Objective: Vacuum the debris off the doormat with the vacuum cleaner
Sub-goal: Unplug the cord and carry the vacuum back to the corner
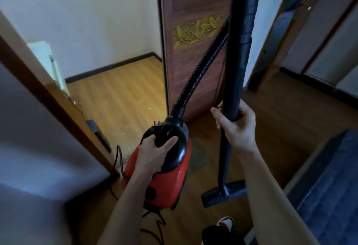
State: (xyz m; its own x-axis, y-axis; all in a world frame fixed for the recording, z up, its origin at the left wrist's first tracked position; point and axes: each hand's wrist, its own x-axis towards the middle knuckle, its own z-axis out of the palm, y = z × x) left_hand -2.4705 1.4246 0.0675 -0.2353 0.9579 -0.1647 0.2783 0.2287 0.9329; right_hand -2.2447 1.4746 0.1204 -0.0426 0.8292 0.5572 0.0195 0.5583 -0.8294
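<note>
A red canister vacuum cleaner (166, 182) with a black top hangs over the wooden floor, and my left hand (155, 153) is shut on its black carry handle. My right hand (237, 126) grips the upright black wand (240, 55). The wand's floor nozzle (222, 191) sits low near my feet. A ribbed black hose (201, 72) runs from the canister up to the wand's top. A dull grey-brown doormat (197, 157) lies on the floor just behind the canister, mostly hidden by it. Small pale debris specks (116, 107) dot the floor beyond the doorway.
A dark wooden door (195, 41) with a gold carved panel stands open straight ahead. A door frame (48, 97) and a white wall are at left. The black power cord (155, 223) trails on the floor below the canister. A blue rug (333, 186) lies at right. My shoe (225, 223) shows at the bottom.
</note>
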